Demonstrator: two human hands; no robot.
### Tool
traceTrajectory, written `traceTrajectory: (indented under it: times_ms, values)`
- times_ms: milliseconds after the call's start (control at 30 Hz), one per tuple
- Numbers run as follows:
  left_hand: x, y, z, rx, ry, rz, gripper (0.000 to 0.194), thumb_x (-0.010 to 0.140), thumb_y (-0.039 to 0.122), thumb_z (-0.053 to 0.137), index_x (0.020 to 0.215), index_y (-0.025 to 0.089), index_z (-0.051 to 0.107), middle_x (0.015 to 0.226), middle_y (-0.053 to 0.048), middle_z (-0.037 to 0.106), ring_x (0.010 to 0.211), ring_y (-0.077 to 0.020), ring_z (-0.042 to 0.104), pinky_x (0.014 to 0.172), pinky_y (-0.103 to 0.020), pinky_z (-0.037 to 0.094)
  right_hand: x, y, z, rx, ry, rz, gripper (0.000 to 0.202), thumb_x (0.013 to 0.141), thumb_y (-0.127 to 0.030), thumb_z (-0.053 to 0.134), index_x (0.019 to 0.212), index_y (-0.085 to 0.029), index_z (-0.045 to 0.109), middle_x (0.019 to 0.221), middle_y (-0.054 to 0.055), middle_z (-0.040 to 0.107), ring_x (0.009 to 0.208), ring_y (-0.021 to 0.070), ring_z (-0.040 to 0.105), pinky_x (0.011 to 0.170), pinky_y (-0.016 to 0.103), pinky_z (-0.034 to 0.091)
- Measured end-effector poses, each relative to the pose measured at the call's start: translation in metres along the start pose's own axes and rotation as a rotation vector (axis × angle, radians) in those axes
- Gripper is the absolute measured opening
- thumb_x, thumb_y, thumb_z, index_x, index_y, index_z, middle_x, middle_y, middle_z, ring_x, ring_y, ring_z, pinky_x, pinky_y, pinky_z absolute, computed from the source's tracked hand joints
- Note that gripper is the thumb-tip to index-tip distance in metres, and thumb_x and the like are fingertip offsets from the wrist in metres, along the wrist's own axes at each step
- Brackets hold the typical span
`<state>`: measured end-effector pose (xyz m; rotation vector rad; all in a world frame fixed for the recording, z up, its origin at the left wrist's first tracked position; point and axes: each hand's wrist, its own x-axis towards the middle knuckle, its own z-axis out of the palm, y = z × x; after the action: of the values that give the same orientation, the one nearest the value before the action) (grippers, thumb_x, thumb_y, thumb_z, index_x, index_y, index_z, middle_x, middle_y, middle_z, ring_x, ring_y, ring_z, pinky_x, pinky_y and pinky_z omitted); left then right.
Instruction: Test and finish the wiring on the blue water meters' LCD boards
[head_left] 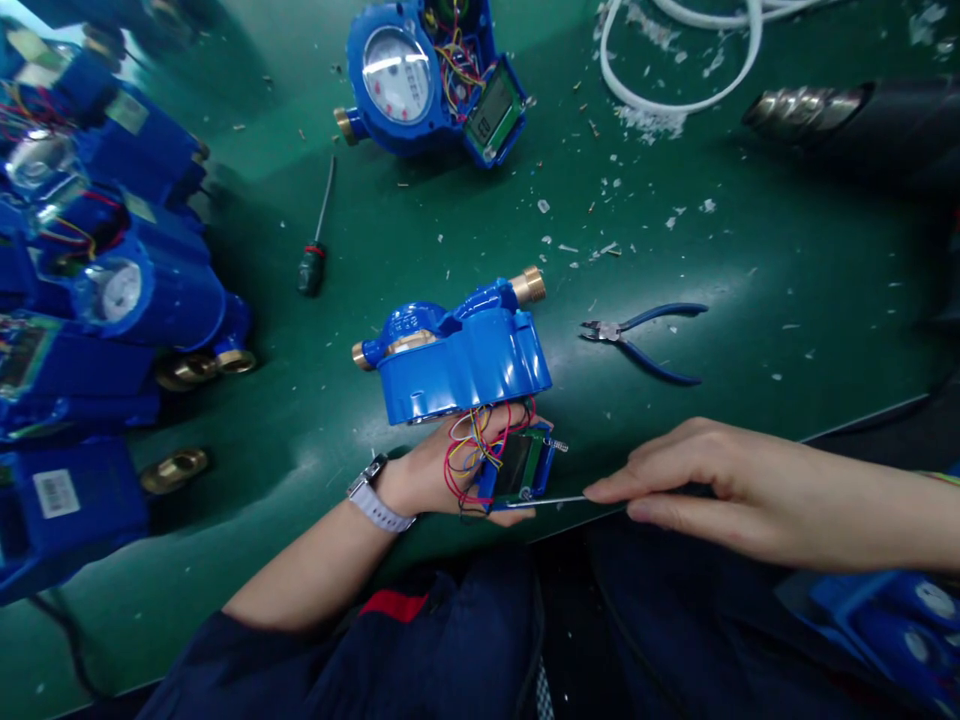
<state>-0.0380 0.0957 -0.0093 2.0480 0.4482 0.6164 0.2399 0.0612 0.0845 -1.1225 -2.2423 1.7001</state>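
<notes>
We note the display (519,462) just on our side of the meter (465,365), held by our left hand (427,470), and left of our right hand (694,478), whose fingers pinch a thin rod (559,499) aligned sideways along the display's near edge.

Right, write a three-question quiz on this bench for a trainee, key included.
1. Multiple choice: what does the left hand hold? A) white cable; B) display module; C) black-handled screwdriver.
2. True or false: the blue-handled cutters lie on the bench with their handles spread apart.
3. Short answer: what is in the right hand?

Key: 1 B; 2 true; 3 a thin metal tool.
</notes>
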Motion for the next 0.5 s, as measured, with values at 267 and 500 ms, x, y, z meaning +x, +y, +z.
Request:
traceTrajectory:
  times_ms: [267,500]
  values:
    - [-0.002,-0.001,0.003,0.051,0.037,0.000,0.082,0.066,0.049,0.085,0.134,0.018,0.052,0.119,-0.015,0.069,0.109,-0.0308,0.069,0.101,-0.048,0.055,0.005,-0.002,-0.012,-0.019,-0.067,0.033,0.032,0.097,-0.035,0.053,0.119,-0.026,0.075,0.108,0.000,0.075,0.095,0.0177,0.072,0.084,0.026,0.057]
    - [-0.002,0.000,0.005,0.083,0.044,-0.012,0.080,0.068,0.051,0.083,0.133,0.015,0.051,0.121,-0.016,0.069,0.112,-0.0312,0.069,0.101,-0.047,0.056,0.005,-0.003,-0.014,-0.076,-0.047,0.023,0.030,0.096,-0.033,0.054,0.117,-0.030,0.075,0.104,-0.003,0.076,0.089,0.0165,0.073,0.073,0.024,0.058]
